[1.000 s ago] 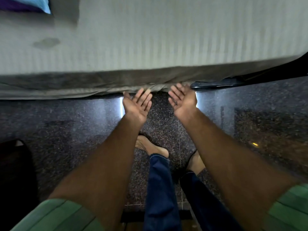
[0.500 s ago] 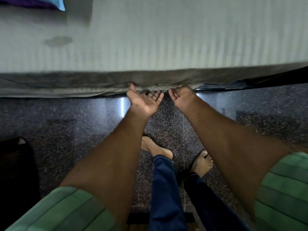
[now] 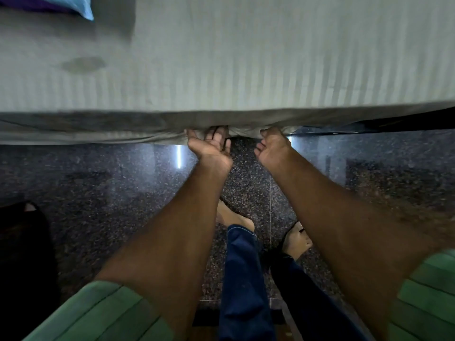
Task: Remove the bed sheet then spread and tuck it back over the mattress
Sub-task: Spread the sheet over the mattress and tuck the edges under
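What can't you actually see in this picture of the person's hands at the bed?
- Head view: fingertips of the left hand and right hand, hidden under the bed sheet edge.
- Whether the sheet is tucked there: hidden by hands and shadow.
- Pillow: cut off by the top edge.

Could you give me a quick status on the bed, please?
Both hands, left hand and right hand, palms up at the bed sheet hem, fingers under it. Nothing in the way.

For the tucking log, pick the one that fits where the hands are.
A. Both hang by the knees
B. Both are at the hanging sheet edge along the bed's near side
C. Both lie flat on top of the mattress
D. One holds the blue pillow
B: the left hand and right hand reach palm-up under the sheet edge, fingers hidden in the fabric.
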A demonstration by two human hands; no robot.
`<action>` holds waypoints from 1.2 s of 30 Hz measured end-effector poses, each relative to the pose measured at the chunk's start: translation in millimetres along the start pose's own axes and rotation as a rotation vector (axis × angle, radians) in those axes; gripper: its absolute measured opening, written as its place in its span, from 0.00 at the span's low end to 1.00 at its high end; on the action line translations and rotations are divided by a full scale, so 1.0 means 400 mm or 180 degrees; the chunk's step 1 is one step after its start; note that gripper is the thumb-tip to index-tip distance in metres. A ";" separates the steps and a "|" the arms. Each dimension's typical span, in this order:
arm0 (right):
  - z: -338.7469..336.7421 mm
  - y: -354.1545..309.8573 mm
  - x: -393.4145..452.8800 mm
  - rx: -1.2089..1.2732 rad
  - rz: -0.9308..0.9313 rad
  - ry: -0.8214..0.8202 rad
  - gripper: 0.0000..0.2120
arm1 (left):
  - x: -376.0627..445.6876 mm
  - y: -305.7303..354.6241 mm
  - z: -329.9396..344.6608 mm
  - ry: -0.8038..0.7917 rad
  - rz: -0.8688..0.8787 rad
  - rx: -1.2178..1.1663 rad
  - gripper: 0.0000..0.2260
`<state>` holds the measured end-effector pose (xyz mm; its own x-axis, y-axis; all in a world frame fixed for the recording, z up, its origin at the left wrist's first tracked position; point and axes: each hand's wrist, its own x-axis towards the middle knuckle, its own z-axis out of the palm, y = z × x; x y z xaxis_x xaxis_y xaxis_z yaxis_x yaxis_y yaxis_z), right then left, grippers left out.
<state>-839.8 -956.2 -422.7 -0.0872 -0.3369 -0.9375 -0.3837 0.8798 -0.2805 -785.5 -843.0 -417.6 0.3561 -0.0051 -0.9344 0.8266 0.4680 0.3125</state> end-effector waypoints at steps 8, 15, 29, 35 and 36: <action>0.037 0.009 -0.018 0.0847 -0.0157 0.0192 0.10 | -0.045 0.036 0.093 0.0009 -0.0273 -0.0751 0.26; 0.089 -0.033 -0.055 0.1991 0.0069 -0.0465 0.23 | -0.034 0.036 0.061 -0.0368 -0.0327 -0.0374 0.28; -0.052 0.031 -0.023 0.2149 0.0207 -0.1065 0.36 | -0.043 0.070 -0.095 -0.0509 -0.0306 -0.0425 0.39; 0.043 0.007 -0.095 0.1834 -0.0144 -0.1061 0.29 | -0.048 0.116 -0.036 -0.0616 -0.0338 -0.0356 0.47; 0.046 0.018 -0.105 0.1623 -0.0236 -0.0880 0.29 | -0.057 0.120 -0.043 -0.0671 -0.0374 -0.0265 0.46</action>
<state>-821.9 -929.3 -389.1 0.1924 -0.3639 -0.9113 0.1175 0.9306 -0.3468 -761.3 -805.0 -384.1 0.3500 -0.2438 -0.9045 0.8321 0.5244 0.1806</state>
